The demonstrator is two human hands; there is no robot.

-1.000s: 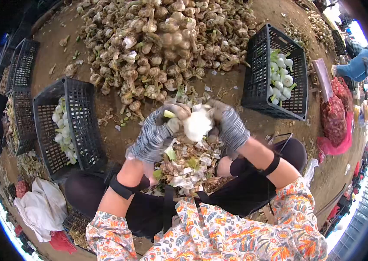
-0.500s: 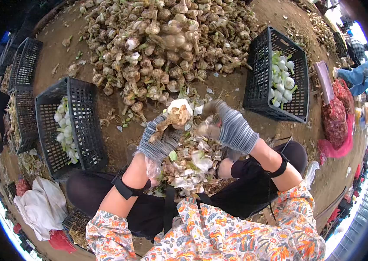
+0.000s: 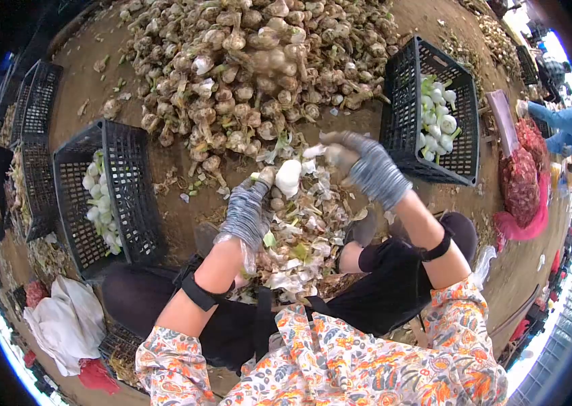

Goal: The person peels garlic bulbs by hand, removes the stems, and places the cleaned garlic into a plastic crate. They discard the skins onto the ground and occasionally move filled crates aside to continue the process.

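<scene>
Holding a white garlic bulb [image 3: 288,178], left hand [image 3: 245,211] gripping

Left crate [image 3: 128,186] has white bulbs [image 3: 100,196]. Gloved left hand grasps the garlic bulb at its side — smooth, bright white, rounded — over scattered peelings [image 3: 294,262], between both hands. Right hand [image 3: 360,160], gloved, blurred, just apart from it; white scrap [image 3: 313,151] at its fingertips — can't tell if pinched. Right crate [image 3: 401,101]: more white bulbs.

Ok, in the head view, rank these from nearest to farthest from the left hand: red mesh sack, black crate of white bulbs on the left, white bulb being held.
From the left hand:
1. White bulb: held in it.
2. Black crate: off to its left.
3. Red mesh sack: far over on the right.
</scene>
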